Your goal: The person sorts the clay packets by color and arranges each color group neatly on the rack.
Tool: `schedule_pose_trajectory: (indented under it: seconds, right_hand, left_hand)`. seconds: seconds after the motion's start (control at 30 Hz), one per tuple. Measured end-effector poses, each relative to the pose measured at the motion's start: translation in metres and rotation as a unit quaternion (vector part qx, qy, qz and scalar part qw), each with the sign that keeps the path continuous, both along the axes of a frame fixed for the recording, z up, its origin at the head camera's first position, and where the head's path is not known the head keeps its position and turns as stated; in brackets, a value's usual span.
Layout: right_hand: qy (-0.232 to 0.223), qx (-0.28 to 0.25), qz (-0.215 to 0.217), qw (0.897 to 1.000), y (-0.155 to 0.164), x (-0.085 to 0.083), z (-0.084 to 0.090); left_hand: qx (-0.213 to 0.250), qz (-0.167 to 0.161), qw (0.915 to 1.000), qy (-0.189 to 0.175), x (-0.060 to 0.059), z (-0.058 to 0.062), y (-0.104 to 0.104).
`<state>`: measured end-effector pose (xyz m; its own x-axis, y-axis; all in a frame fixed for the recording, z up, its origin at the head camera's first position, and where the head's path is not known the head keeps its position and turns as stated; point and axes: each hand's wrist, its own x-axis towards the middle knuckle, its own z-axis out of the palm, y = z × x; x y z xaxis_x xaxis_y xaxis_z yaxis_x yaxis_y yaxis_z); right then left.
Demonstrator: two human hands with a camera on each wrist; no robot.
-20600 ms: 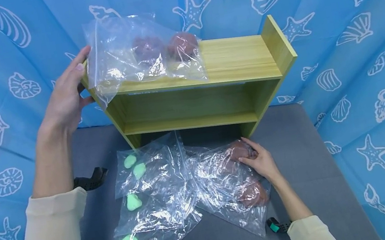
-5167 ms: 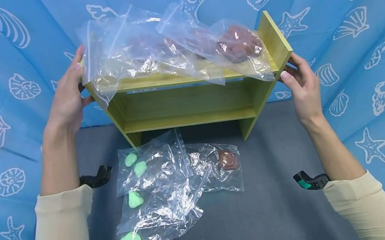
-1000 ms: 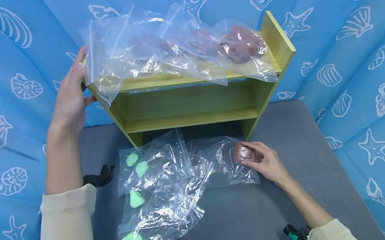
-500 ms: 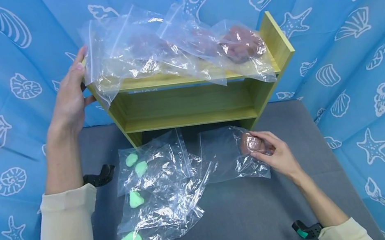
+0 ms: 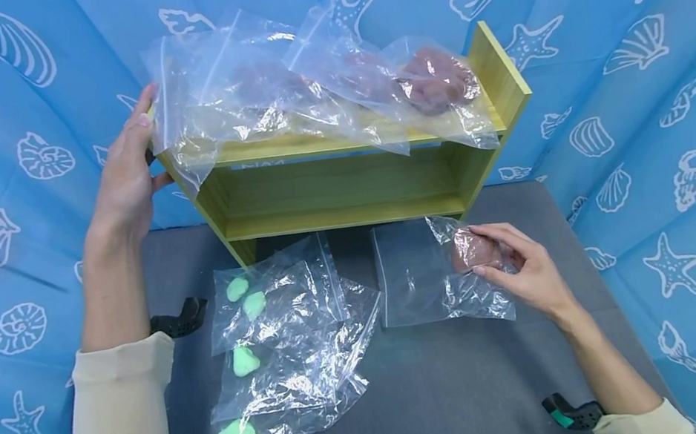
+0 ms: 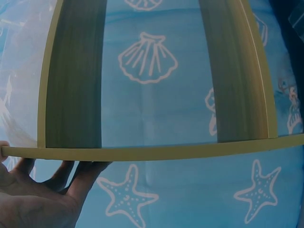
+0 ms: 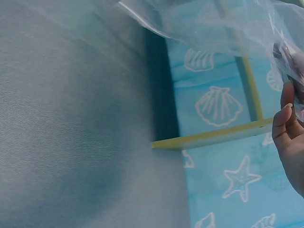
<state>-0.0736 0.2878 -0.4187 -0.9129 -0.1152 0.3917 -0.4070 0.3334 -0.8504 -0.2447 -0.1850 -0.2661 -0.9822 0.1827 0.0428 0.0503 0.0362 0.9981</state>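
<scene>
A yellow-green wooden shelf [image 5: 344, 187] stands at the back of a grey table [image 5: 456, 396]. My left hand [image 5: 128, 171] holds the shelf's left end, fingers over the edge; in the left wrist view the left hand [image 6: 42, 194] grips the shelf's side panel [image 6: 142, 153]. My right hand [image 5: 517, 263] pinches a brown lump through a small clear bag [image 5: 427, 276] lifted just off the table right of centre; the bag [image 7: 228, 28] hangs over the wrist camera. Two clear bags with brown lumps [image 5: 436, 80] lie on the top shelf.
Two clear bags with green shell shapes [image 5: 286, 346] lie on the table left of centre. Blue cloth printed with shells and starfish [image 5: 640, 91] walls in the back and sides. The shelf's lower level [image 5: 348, 215] holds nothing.
My right hand has lifted the small bag with the brown lump up and to the right, off the table. The left hand stays on the shelf.
</scene>
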Motion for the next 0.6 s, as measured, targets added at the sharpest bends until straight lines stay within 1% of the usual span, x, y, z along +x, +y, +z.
schedule_pose_trajectory:
  seconds: [0.1, 0.23, 0.37, 0.47, 0.6]
  right_hand:
    - [0.026, -0.007, 0.016, 1.0, 0.006, -0.003, -0.002]
    - [0.04, -0.044, 0.06, 0.996, 0.012, -0.003, 0.003]
    - [0.032, -0.081, 0.098, 0.991, 0.016, -0.001, 0.012]
    - [0.031, -0.088, 0.105, 0.99, 0.018, 0.001, 0.021]
    - [0.045, -0.106, 0.121, 0.986, 0.019, 0.001, 0.035]
  left_hand:
    - [0.0, 0.0, 1.0, 0.001, 0.0, 0.0, 0.0]
    - [-0.001, -0.002, 1.0, 0.003, 0.0, -0.001, 0.0]
    - [-0.002, -0.004, 1.0, 0.003, 0.0, -0.001, -0.001]
    - [-0.003, -0.005, 1.0, 0.004, 0.001, -0.001, -0.001]
    - [-0.005, -0.004, 1.0, 0.005, 0.0, 0.0, 0.0]
